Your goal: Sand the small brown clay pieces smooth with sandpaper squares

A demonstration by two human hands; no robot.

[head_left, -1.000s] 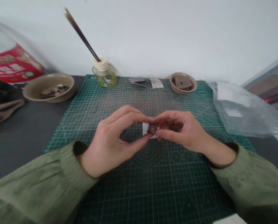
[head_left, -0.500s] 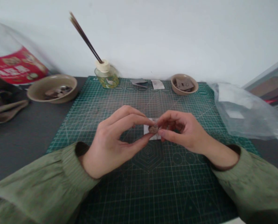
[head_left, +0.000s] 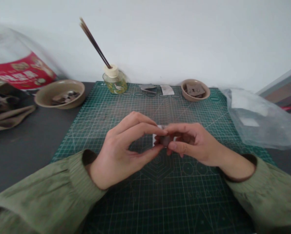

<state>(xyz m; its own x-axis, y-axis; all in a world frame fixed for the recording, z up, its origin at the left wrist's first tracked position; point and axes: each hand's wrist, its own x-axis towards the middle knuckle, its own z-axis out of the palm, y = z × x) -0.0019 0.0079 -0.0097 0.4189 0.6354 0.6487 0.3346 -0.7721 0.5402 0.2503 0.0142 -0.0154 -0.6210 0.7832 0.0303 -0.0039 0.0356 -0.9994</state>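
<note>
A small round grey-brown piece (head_left: 165, 140), blurred and too small to name, is held up over the middle of the cutting mat. My left hand (head_left: 126, 146) pinches it from the left between thumb and fingertips. From the right, the thumb and forefinger of my right hand (head_left: 196, 141) close on its edge, the other fingers curled beneath. Behind and below the piece, a white paper square (head_left: 154, 140) lies on the green cutting mat (head_left: 126, 198), mostly covered by the fingers.
At the back stand a reed diffuser (head_left: 115, 81), grey scraps (head_left: 148, 88), a white paper slip (head_left: 167, 90) and a small bowl (head_left: 195, 99) of brown pieces. Leftward are a larger bowl (head_left: 45, 102), a red-labelled jar (head_left: 18, 73) and brown cloth (head_left: 13, 118). A clear plastic bag (head_left: 265, 130) lies right.
The piece has turned in my fingers, showing a smoother, greyer side. Both hands have shifted slightly right and down, as the whole view moved a little too.
</note>
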